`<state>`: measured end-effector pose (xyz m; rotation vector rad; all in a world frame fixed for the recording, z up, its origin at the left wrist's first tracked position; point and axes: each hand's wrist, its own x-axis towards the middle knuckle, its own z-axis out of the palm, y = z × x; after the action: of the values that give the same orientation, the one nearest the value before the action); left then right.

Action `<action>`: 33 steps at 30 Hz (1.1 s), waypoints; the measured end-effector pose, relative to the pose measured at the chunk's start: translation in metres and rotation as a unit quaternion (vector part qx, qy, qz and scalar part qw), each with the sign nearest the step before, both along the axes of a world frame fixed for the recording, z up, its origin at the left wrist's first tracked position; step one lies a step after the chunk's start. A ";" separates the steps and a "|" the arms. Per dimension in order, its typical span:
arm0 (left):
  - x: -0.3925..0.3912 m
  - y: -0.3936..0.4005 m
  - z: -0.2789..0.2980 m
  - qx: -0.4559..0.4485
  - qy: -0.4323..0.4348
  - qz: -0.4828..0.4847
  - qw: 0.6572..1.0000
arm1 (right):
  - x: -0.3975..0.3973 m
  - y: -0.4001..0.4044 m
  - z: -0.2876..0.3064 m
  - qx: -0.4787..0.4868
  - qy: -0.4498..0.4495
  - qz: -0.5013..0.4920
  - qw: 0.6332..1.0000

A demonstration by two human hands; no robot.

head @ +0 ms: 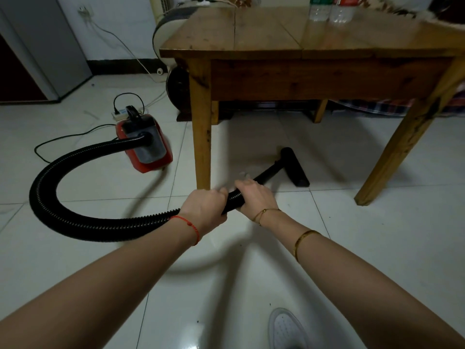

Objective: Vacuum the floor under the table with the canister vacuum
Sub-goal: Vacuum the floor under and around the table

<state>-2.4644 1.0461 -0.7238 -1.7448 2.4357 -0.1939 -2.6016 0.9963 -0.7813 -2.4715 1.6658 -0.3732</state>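
**A:** What's on the left?

**B:** A red canister vacuum [144, 144] sits on the white tile floor [377, 235], left of a wooden table [276, 31]. Its black ribbed hose [50, 177] loops toward the viewer.

**A:** And the hands?

**B:** The left hand [205, 210] is wrapped around the hose end; the right hand [254, 195], just ahead, is clamped on the wand [269, 172].

**A:** Where's the nozzle?

**B:** The floor head [294, 167] lies flat on the tiles under the table, between its front legs.

**A:** How will it handle?

**B:** Probably light. The hose looks floppy, the wand rigid, so steering from the wand suits best.
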 end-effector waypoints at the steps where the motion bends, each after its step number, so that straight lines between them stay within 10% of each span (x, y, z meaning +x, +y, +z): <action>1: -0.008 -0.003 -0.002 0.001 0.003 -0.003 1.000 | -0.009 -0.002 -0.002 0.000 0.000 -0.005 1.000; 19: -0.164 -0.091 -0.060 0.030 0.064 -0.061 0.996 | -0.167 -0.064 -0.043 0.034 0.049 -0.115 0.992; 33: -0.098 -0.063 -0.047 0.017 0.044 -0.046 0.998 | -0.100 -0.039 -0.032 0.019 0.018 -0.086 0.996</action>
<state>-2.5620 0.9835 -0.7712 -1.6617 2.5685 -0.0850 -2.7014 0.9574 -0.8135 -2.3289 1.8881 -0.3130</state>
